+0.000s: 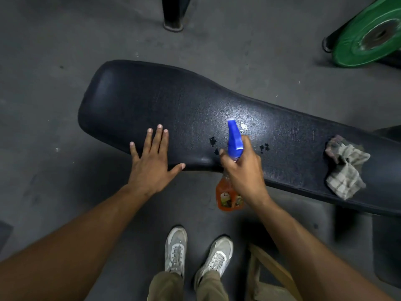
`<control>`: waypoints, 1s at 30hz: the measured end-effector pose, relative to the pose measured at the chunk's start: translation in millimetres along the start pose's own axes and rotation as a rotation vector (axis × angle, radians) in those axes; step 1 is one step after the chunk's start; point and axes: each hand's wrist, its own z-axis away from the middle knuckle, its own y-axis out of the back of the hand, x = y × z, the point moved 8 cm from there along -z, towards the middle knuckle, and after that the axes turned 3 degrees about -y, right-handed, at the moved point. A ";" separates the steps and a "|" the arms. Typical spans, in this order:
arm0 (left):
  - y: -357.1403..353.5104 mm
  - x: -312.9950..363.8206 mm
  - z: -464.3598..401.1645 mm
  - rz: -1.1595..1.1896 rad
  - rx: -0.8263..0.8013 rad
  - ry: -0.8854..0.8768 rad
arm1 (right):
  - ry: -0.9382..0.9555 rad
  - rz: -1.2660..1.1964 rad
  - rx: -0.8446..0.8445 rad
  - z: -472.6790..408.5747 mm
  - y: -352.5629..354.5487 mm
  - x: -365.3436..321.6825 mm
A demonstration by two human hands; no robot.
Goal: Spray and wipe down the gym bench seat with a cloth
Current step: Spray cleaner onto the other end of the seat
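The black padded gym bench seat (165,105) runs from the left middle to the right edge. My left hand (153,161) lies flat on its near edge, fingers spread, holding nothing. My right hand (243,168) grips the neck of a spray bottle (234,137) with a blue trigger head and orange liquid; its nozzle points at the seat. Dark wet spots and a small white foam patch (244,126) sit on the seat just past the nozzle. A crumpled checked cloth (345,168) rests on the seat to the right, apart from both hands.
A green weight plate (366,33) leans at the top right. A black metal post foot (173,25) stands on the grey floor beyond the bench. My two grey shoes (195,250) stand below the bench, with a wooden frame (271,270) to their right.
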 end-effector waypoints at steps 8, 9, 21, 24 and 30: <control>5.4 -22.1 5.0 -0.030 0.095 0.006 | 0.045 0.002 -0.100 5.8 -42.0 -14.4; 5.4 -26.7 6.0 -0.034 0.088 0.016 | 0.048 0.009 -0.103 7.4 -45.2 -13.2; 4.6 -47.9 15.2 0.027 0.051 0.054 | -0.095 -0.028 0.098 30.6 -11.2 38.2; 6.0 -47.7 15.4 0.039 0.057 0.054 | -0.068 -0.011 0.006 36.9 -26.3 29.8; 9.4 -60.8 18.4 0.018 0.082 0.079 | -0.008 0.001 -0.180 47.8 -71.2 3.8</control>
